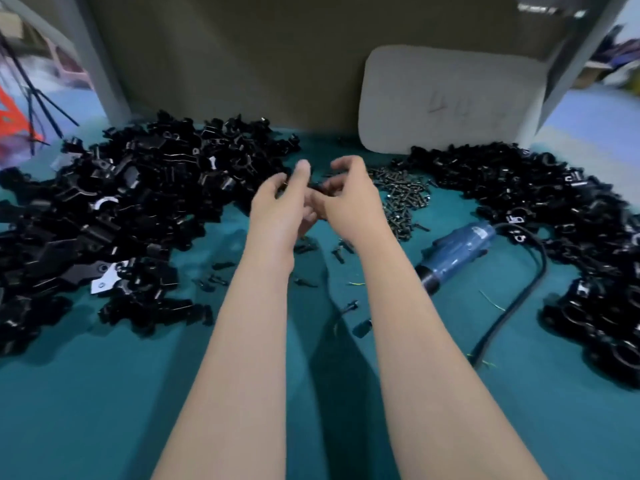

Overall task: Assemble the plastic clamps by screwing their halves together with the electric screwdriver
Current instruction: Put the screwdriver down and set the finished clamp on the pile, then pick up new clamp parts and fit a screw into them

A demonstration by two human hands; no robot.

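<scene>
Both forearms are stretching out over the teal counter (104,410), meeting near its middle. My left grip (277,202) and right grip (349,199) are curling in together, fingertips pinching a small black piece (317,187) between them; it is blurring too much to be sure, but it is looking like a clamp half. Loose clamp halves (138,188) are heaping up on my left, and another black pile (540,202) is curving round on my right. Screws (403,195) are lying scattered just beyond my right grip. The blue electric screwdriver (457,251) is lying on its side near my right forearm, untouched, its black cord (512,306) trailing toward me.
</scene>
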